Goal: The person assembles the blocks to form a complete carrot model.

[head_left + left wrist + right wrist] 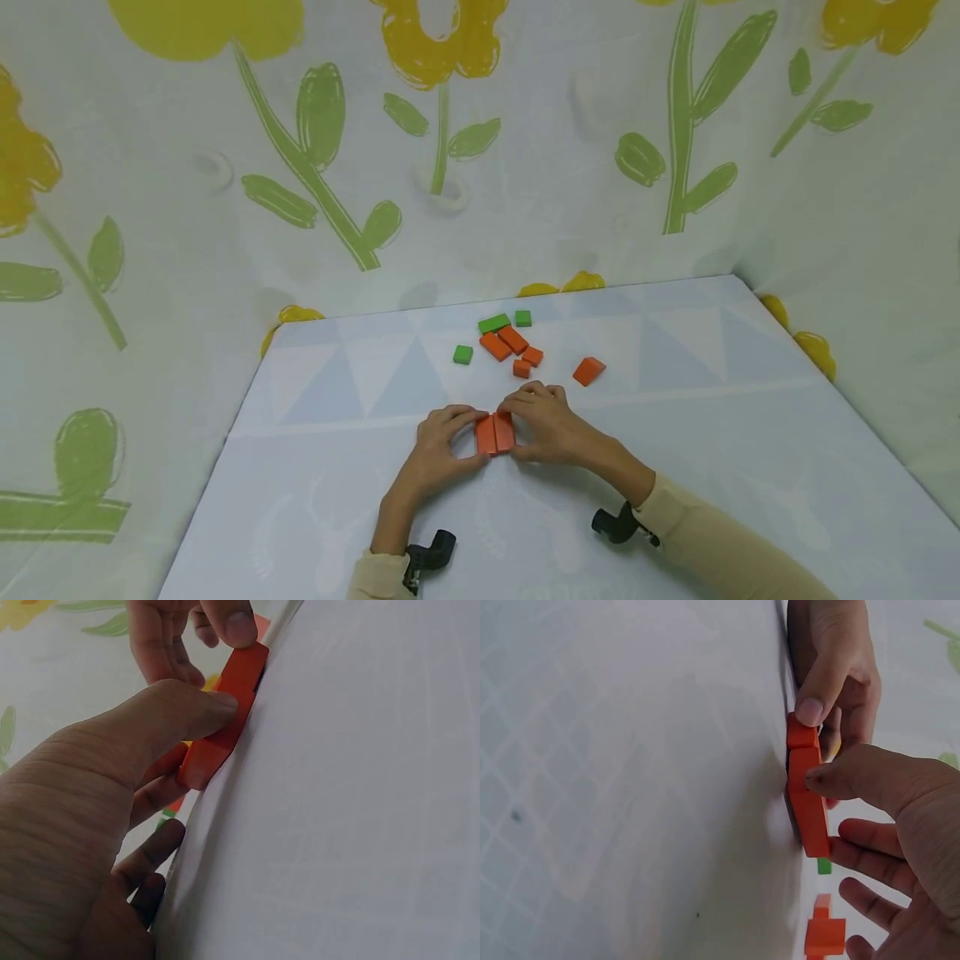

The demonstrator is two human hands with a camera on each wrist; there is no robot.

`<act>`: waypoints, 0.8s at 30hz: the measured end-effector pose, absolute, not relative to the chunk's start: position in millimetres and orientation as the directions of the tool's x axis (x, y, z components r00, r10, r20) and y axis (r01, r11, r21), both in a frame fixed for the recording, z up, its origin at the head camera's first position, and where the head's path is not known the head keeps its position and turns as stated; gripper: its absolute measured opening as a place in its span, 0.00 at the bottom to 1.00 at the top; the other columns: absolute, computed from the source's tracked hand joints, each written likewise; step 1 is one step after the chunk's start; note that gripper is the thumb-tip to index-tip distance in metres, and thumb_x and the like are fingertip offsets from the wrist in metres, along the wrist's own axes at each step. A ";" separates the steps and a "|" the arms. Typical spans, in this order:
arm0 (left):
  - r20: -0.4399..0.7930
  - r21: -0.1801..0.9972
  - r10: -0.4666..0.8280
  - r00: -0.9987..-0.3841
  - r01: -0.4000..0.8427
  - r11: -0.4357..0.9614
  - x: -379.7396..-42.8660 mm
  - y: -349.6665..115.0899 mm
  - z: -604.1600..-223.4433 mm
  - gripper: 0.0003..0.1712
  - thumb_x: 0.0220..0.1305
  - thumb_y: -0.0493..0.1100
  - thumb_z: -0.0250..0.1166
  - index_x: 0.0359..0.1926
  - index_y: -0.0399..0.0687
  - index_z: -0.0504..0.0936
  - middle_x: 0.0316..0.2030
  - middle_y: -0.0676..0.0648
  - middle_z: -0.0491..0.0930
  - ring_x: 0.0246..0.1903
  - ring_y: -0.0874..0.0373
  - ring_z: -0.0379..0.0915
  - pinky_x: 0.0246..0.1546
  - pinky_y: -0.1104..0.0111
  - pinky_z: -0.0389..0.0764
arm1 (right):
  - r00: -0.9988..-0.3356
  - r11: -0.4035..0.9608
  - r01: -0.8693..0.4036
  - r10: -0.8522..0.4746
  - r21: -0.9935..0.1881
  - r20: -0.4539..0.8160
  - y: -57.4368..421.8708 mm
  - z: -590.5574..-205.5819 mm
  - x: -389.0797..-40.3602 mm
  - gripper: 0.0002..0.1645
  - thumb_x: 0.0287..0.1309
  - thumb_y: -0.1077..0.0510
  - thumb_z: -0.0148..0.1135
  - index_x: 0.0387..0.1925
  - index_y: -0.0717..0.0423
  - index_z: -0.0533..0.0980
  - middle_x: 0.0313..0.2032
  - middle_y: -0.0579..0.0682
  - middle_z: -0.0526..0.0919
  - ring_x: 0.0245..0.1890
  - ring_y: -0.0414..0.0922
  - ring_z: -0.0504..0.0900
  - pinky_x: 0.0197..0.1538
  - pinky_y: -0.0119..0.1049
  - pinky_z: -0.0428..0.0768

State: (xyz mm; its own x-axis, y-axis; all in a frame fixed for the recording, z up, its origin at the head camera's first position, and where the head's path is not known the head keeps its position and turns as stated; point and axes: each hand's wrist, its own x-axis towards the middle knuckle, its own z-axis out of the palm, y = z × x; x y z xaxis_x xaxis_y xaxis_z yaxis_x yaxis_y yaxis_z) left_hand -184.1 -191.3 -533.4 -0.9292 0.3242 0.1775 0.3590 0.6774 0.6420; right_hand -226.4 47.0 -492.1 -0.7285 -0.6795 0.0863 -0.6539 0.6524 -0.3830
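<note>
Two orange-red blocks lie side by side on the table, with a thin seam between them in the head view. My left hand (435, 450) pinches the left block (485, 436) by its far and near ends, between fingers and thumb. The right block (505, 432) is held the same way by my right hand (551, 427). In the left wrist view, the left thumb presses the near end of its orange block (206, 759). The right wrist view shows the right thumb against the end of the other orange block (810, 821), whose outer side slopes.
Beyond the hands lie a green bar (494, 323), two small green blocks (523, 318), two longer orange blocks (496, 347) and two small orange blocks (522, 368). An orange wedge-like block (589, 371) sits to their right. A flower-print curtain (525, 192) hangs behind the pale table (315, 517).
</note>
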 end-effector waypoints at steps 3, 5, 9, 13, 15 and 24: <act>0.162 0.647 0.320 -0.934 0.345 0.680 -183.9 -191.3 -532.8 0.32 0.56 0.54 0.74 0.63 0.61 0.79 0.60 0.55 0.73 0.60 0.54 0.64 0.60 0.49 0.60 | -0.735 0.660 -0.644 -0.674 -0.386 0.074 46.4 -491.7 -226.4 0.31 0.48 0.46 0.78 0.55 0.45 0.79 0.55 0.40 0.80 0.59 0.44 0.66 0.58 0.54 0.61; 0.150 0.650 0.317 -0.936 0.335 0.682 -183.8 -191.3 -532.4 0.33 0.56 0.54 0.74 0.63 0.62 0.79 0.60 0.55 0.73 0.61 0.55 0.64 0.61 0.50 0.59 | -0.739 0.663 -0.637 -0.670 -0.392 0.068 46.1 -491.5 -226.2 0.30 0.48 0.47 0.78 0.55 0.44 0.79 0.55 0.40 0.80 0.59 0.44 0.66 0.58 0.54 0.61; 0.148 0.650 0.313 -0.938 0.331 0.684 -183.5 -191.2 -532.8 0.33 0.56 0.54 0.74 0.64 0.62 0.78 0.61 0.56 0.72 0.62 0.55 0.63 0.62 0.50 0.58 | -0.744 0.666 -0.626 -0.665 -0.406 0.056 45.5 -491.7 -225.5 0.30 0.49 0.47 0.78 0.55 0.44 0.79 0.55 0.40 0.80 0.59 0.44 0.66 0.59 0.54 0.61; 0.191 0.650 0.311 -0.931 0.357 0.671 -185.0 -190.2 -533.7 0.31 0.56 0.53 0.75 0.61 0.63 0.80 0.60 0.57 0.71 0.62 0.55 0.60 0.62 0.49 0.60 | -0.749 0.673 -0.618 -0.661 -0.406 0.045 46.5 -492.1 -225.0 0.31 0.49 0.47 0.78 0.56 0.44 0.79 0.57 0.41 0.79 0.60 0.45 0.67 0.57 0.54 0.62; 0.213 0.652 0.310 -0.926 0.371 0.661 -185.9 -190.4 -534.3 0.29 0.55 0.52 0.75 0.59 0.62 0.81 0.59 0.58 0.72 0.61 0.55 0.60 0.62 0.49 0.61 | -0.751 0.675 -0.615 -0.659 -0.408 0.040 47.0 -492.6 -225.0 0.31 0.50 0.47 0.77 0.56 0.44 0.78 0.58 0.41 0.79 0.60 0.45 0.67 0.56 0.53 0.62; 0.225 0.648 0.324 -0.919 0.390 0.655 -186.7 -193.0 -536.5 0.25 0.56 0.51 0.76 0.55 0.60 0.84 0.56 0.57 0.74 0.60 0.55 0.63 0.61 0.49 0.60 | -0.810 0.729 -0.561 -0.581 -0.391 0.081 56.4 -484.5 -227.3 0.35 0.52 0.44 0.76 0.61 0.47 0.77 0.61 0.45 0.77 0.63 0.49 0.67 0.57 0.54 0.64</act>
State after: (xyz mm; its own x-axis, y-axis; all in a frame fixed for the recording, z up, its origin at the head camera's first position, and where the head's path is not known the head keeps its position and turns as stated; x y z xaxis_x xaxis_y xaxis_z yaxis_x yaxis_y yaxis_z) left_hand -186.7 -193.0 -536.5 -0.9188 0.3241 0.2254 0.3898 0.6548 0.6475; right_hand -227.3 56.4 -484.5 -0.8102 -0.5805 0.0807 -0.5615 0.7294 -0.3908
